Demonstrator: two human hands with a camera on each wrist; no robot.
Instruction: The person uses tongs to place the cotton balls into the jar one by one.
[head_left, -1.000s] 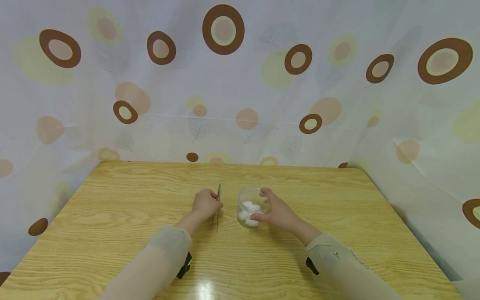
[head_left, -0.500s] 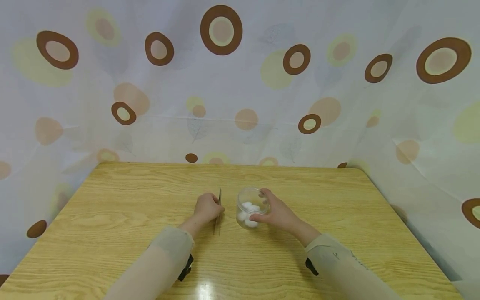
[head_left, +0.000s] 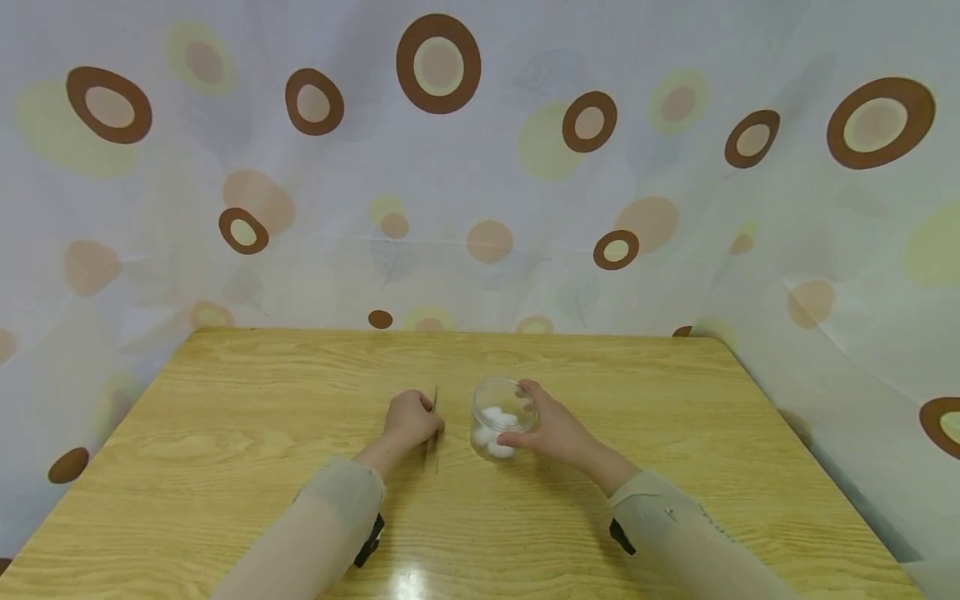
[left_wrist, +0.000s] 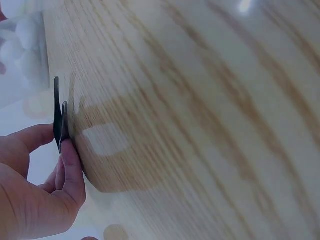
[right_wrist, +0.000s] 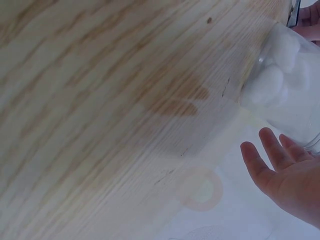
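Observation:
My left hand pinches a pair of slim metal tweezers between thumb and fingers. The two tweezer arms point toward me in the head view, close over the table and a little apart. Just to the right stands a clear round jar without a lid, holding several white cotton balls. Around its right side curves my right hand, thumb on the near wall and fingers at the far rim. In the right wrist view, the fingers lie along the jar's side, and the cotton balls show through the wall.
Both hands work over the middle of a wood-grain table. A pale curtain with brown and yellow circles closes off the back and sides. Dark straps show under the light sleeves.
My left hand and the tweezers have shifted slightly toward me. The right hand keeps its hold on the jar, which stays in place. The head view has tilted a little.

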